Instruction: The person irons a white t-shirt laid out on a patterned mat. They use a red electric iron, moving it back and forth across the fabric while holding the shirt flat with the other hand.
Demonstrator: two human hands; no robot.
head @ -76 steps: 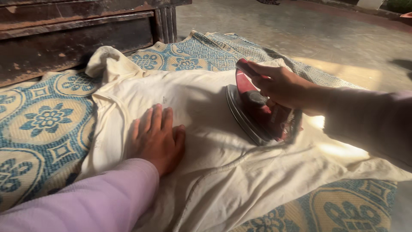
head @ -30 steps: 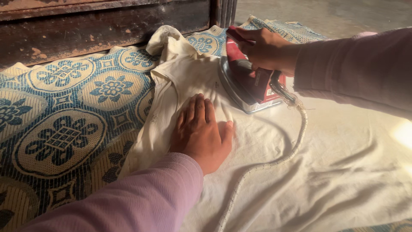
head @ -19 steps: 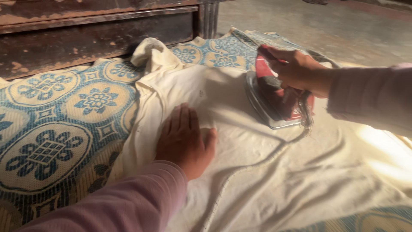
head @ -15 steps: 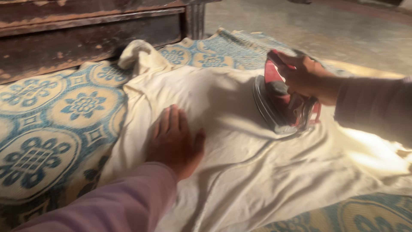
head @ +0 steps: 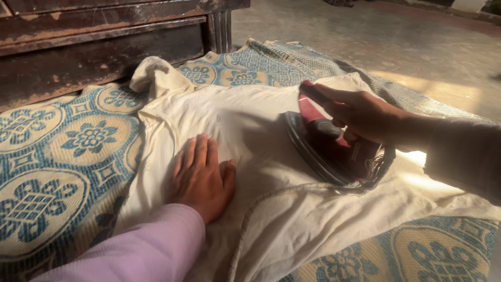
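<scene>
Beneath the right hand (head: 365, 112), fingers wrapped fully around its handle, a red, metal-soled iron (head: 329, 149) rests on soft cream cloth (head: 250, 120). Just beside it, the left hand (head: 201, 177) lies flat, fingers extended, pressing the cloth onto a woven blue-patterned mat (head: 62, 151).

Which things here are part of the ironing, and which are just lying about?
In use: red iron gripped by right hand; its cord; cream garment pressed flat by left hand; patterned blue mat beneath.
Lying about: dark wooden furniture; bare floor.
</scene>
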